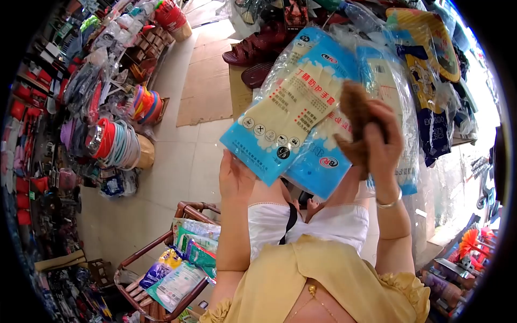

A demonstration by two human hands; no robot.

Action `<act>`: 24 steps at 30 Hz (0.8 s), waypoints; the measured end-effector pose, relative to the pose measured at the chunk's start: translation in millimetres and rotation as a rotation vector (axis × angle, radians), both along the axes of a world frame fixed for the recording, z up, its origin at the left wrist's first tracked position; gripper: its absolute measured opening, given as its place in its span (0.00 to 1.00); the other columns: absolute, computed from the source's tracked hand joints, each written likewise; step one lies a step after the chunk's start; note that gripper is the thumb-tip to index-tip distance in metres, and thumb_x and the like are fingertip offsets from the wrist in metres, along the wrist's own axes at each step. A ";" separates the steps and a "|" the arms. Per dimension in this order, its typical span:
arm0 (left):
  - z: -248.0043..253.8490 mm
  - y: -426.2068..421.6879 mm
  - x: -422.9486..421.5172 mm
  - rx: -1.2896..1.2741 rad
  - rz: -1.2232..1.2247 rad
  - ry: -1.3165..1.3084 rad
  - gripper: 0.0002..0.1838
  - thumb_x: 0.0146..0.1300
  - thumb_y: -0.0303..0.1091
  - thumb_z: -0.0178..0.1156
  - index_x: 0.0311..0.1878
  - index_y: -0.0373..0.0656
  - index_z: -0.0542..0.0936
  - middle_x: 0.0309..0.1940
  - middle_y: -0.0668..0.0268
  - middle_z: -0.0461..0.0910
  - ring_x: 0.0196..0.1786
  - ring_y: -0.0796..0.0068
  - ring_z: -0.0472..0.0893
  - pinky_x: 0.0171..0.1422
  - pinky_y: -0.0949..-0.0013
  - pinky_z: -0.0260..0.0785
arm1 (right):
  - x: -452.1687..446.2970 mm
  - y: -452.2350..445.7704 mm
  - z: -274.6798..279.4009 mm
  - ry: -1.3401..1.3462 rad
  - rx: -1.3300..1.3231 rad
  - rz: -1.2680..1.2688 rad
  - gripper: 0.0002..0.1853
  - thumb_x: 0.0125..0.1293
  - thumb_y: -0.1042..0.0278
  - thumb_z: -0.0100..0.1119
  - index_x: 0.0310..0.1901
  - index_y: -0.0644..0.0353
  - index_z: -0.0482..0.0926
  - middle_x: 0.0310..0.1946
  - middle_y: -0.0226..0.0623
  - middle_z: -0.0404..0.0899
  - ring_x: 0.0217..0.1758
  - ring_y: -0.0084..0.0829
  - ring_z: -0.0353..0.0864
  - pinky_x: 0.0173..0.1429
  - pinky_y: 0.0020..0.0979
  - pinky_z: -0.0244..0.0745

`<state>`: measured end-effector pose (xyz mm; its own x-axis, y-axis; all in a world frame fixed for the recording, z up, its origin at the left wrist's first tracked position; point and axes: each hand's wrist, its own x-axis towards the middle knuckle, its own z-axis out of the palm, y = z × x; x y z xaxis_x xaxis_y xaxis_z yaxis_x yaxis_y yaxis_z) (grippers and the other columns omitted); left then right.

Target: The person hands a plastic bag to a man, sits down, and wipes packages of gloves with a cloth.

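Note:
My left hand (237, 173) is at the lower left corner of a blue and cream glove packet (301, 99), its fingers partly hidden beneath it. The packet is in clear plastic, printed with red and black characters, and lies tilted over a second blue glove packet (319, 164). Wrapped in the fingers of my right hand (385, 140) is a brown cloth (355, 110), smeared by motion, above the right side of the packets. More packaged gloves (385, 75) in clear plastic lie beyond that hand.
Dark red sandals (256, 48) sit beyond the packets. A bamboo chair (186, 207) holding several packets stands at lower left. Crowded goods and a red tub with coiled hose (121, 145) line the left. A yellow fan-shaped item (431, 40) lies at upper right.

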<state>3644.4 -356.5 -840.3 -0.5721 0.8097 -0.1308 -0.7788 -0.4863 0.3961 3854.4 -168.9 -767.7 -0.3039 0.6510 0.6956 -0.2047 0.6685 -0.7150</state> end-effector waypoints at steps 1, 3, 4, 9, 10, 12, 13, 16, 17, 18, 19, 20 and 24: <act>3.3 3.3 4.9 0.022 -0.019 -0.007 0.23 0.70 0.40 0.41 0.64 0.39 0.59 0.61 0.57 0.65 0.62 0.59 0.67 0.64 0.55 0.63 | -13.2 -11.3 5.7 -0.083 0.179 0.006 0.16 0.53 0.80 0.54 0.45 0.60 0.77 0.44 0.41 0.76 0.49 0.34 0.74 0.55 0.31 0.68; -1.5 6.1 11.1 0.071 -0.076 -0.052 0.23 0.70 0.41 0.39 0.64 0.40 0.59 0.60 0.57 0.65 0.62 0.59 0.67 0.64 0.55 0.63 | -48.6 -33.9 0.0 -0.176 0.486 0.095 0.19 0.45 0.80 0.59 0.43 0.56 0.77 0.44 0.41 0.74 0.46 0.40 0.74 0.51 0.35 0.68; -4.2 6.7 14.2 0.121 -0.128 -0.092 0.23 0.71 0.42 0.38 0.63 0.41 0.60 0.60 0.58 0.66 0.62 0.59 0.67 0.65 0.56 0.62 | -64.0 -44.9 -11.7 -0.260 0.567 0.238 0.19 0.46 0.74 0.62 0.43 0.54 0.77 0.48 0.37 0.72 0.47 0.38 0.72 0.51 0.37 0.66; -41.3 3.5 5.6 0.335 -0.162 -0.171 0.21 0.71 0.39 0.35 0.62 0.40 0.63 0.58 0.56 0.68 0.63 0.61 0.66 0.68 0.57 0.57 | -96.5 -58.8 -44.7 -0.527 0.690 0.353 0.20 0.45 0.69 0.62 0.44 0.45 0.78 0.48 0.31 0.70 0.47 0.35 0.69 0.51 0.37 0.65; -36.0 0.5 11.2 0.305 -0.154 -0.214 0.22 0.71 0.41 0.35 0.63 0.40 0.62 0.60 0.56 0.67 0.64 0.60 0.64 0.70 0.55 0.53 | -96.5 -51.8 -40.9 -0.594 0.713 0.271 0.20 0.44 0.70 0.61 0.43 0.45 0.79 0.46 0.31 0.70 0.46 0.35 0.69 0.50 0.36 0.65; -22.3 -3.2 20.4 0.275 -0.143 -0.267 0.23 0.72 0.42 0.35 0.64 0.39 0.61 0.62 0.56 0.65 0.65 0.60 0.63 0.71 0.53 0.50 | -100.4 -31.8 -41.7 -0.638 0.737 0.071 0.18 0.44 0.73 0.60 0.40 0.48 0.78 0.41 0.30 0.71 0.45 0.36 0.69 0.49 0.37 0.66; -13.0 -0.4 22.1 0.211 -0.114 -0.267 0.24 0.72 0.43 0.34 0.64 0.40 0.60 0.63 0.56 0.64 0.66 0.59 0.62 0.72 0.52 0.48 | -101.5 -19.1 -38.0 -0.629 0.709 0.012 0.18 0.44 0.73 0.60 0.41 0.49 0.78 0.41 0.31 0.72 0.44 0.36 0.70 0.48 0.38 0.67; -13.4 4.7 21.4 0.204 -0.091 -0.276 0.25 0.72 0.44 0.34 0.66 0.39 0.58 0.64 0.56 0.62 0.66 0.58 0.62 0.71 0.52 0.48 | -93.3 -28.8 -26.2 -0.566 0.642 0.057 0.18 0.44 0.74 0.59 0.41 0.50 0.78 0.41 0.33 0.72 0.42 0.38 0.70 0.46 0.38 0.69; -21.2 6.1 19.1 0.287 -0.121 -0.309 0.25 0.72 0.45 0.34 0.66 0.39 0.58 0.64 0.56 0.62 0.65 0.57 0.62 0.71 0.52 0.49 | -88.3 -41.8 -24.5 -0.512 0.594 0.173 0.18 0.45 0.75 0.59 0.41 0.51 0.78 0.41 0.34 0.72 0.40 0.39 0.71 0.45 0.39 0.70; -26.6 4.4 18.8 0.360 -0.152 -0.348 0.26 0.71 0.45 0.34 0.66 0.39 0.58 0.64 0.55 0.62 0.65 0.57 0.62 0.70 0.53 0.50 | -83.2 -60.4 -24.7 -0.421 0.675 0.335 0.19 0.43 0.76 0.59 0.41 0.50 0.78 0.41 0.35 0.72 0.38 0.38 0.72 0.43 0.36 0.71; -20.2 3.1 15.7 0.234 -0.209 -0.297 0.26 0.71 0.46 0.35 0.66 0.40 0.58 0.64 0.55 0.62 0.65 0.57 0.63 0.70 0.54 0.51 | -77.8 -78.6 -37.1 -0.466 0.722 0.355 0.19 0.41 0.76 0.60 0.40 0.50 0.78 0.40 0.34 0.72 0.38 0.37 0.72 0.42 0.36 0.71; -21.3 1.9 17.8 0.229 -0.213 -0.300 0.26 0.71 0.46 0.35 0.66 0.40 0.58 0.64 0.55 0.62 0.65 0.57 0.63 0.70 0.54 0.51 | -75.4 -89.0 -48.5 -0.507 0.770 0.373 0.20 0.40 0.76 0.60 0.39 0.49 0.78 0.40 0.33 0.72 0.38 0.36 0.71 0.42 0.35 0.71; -8.5 0.0 30.4 0.176 -0.139 -0.285 0.27 0.71 0.47 0.34 0.66 0.40 0.56 0.66 0.58 0.60 0.67 0.58 0.60 0.71 0.51 0.48 | -74.8 -28.5 -31.9 -0.694 0.745 0.085 0.19 0.42 0.77 0.58 0.40 0.51 0.77 0.39 0.32 0.72 0.39 0.37 0.73 0.41 0.35 0.71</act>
<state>3674.8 -356.5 -848.8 -0.4157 0.9014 -0.1212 -0.9094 -0.4095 0.0735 3779.6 -197.4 -799.6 -0.8194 0.0821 0.5674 0.0288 0.9943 -0.1022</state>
